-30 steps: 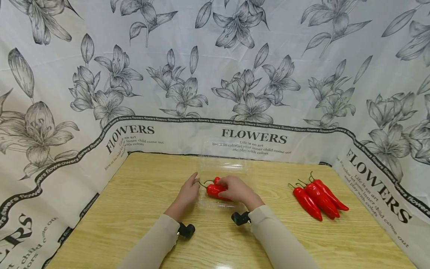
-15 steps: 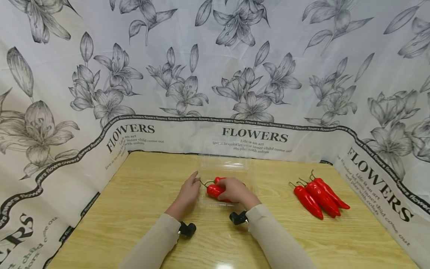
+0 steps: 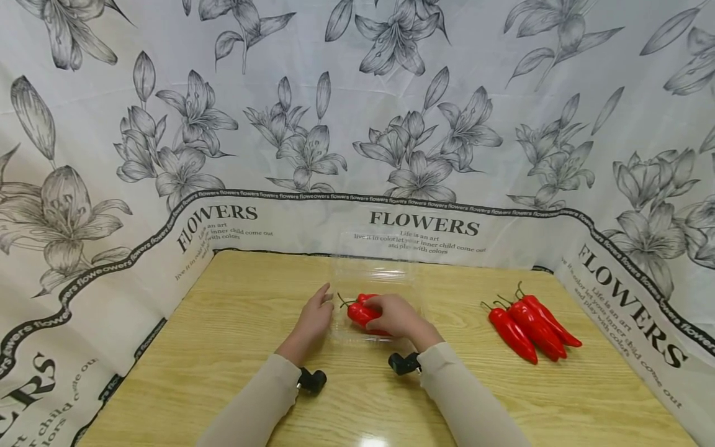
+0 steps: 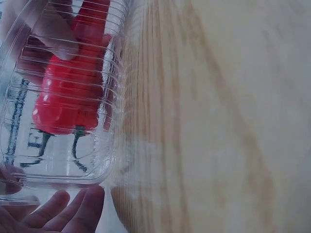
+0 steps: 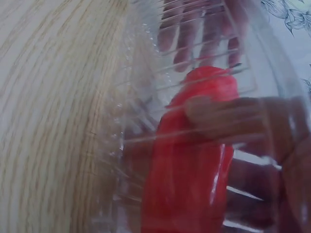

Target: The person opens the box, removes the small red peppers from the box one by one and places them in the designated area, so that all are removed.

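A clear plastic box (image 3: 375, 340) with its lid (image 3: 374, 267) raised stands mid-table, holding red chili peppers. My right hand (image 3: 399, 316) reaches inside and grips the near red chili pepper (image 3: 359, 315), thumb across its side in the right wrist view. Another red chili pepper (image 3: 366, 298) lies just behind, partly hidden by that hand. Their green stems point left. My left hand (image 3: 316, 313) is at the box's left end with its fingers extended. In the left wrist view the left fingers (image 4: 87, 208) lie against or very near the ribbed wall; contact is unclear.
Several more red chili peppers (image 3: 527, 326) lie grouped at the right of the wooden table (image 3: 223, 360). A flower-printed cloth (image 3: 313, 223) walls the table's back and sides. A black wrist camera (image 3: 313, 380) sits below each hand.
The near chili pepper has shifted slightly right inside the box, its stem drawing away from the left wall, with my right hand on it. My left hand stays nearly still.
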`<state>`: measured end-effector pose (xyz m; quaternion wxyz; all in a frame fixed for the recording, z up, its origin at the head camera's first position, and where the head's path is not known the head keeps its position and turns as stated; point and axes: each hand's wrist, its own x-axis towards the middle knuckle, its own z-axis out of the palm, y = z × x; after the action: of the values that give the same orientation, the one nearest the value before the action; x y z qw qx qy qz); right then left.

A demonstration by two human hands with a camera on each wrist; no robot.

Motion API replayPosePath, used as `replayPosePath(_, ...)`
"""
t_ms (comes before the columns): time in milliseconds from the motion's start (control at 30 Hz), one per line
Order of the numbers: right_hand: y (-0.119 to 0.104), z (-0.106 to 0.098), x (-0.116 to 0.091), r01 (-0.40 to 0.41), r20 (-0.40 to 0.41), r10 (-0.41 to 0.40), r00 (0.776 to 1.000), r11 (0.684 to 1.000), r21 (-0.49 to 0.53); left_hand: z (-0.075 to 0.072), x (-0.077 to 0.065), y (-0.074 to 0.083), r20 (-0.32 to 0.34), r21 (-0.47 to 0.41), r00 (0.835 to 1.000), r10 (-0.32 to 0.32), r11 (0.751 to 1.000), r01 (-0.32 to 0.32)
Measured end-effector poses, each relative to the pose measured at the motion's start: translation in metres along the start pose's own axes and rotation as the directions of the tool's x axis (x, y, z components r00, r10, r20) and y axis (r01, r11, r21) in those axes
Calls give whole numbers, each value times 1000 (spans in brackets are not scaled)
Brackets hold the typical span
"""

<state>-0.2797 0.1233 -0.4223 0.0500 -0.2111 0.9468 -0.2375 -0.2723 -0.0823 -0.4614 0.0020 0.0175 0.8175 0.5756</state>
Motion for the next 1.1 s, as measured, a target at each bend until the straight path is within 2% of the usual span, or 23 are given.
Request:
replayPosePath(300, 7, -11, -6, 12, -40, -11, 999, 1000, 13, 1, -1, 0, 13, -36, 999, -37, 999, 37)
replayPosePath(633, 8, -27, -18, -13, -95, 18, 995, 998, 53, 2, 0, -1, 3, -1, 999, -33, 999, 33)
replayPosePath(1100, 18, -51, -32, -9, -155, 14, 988, 1000, 29, 1, -2, 1, 10, -1, 999, -31, 1000, 31)
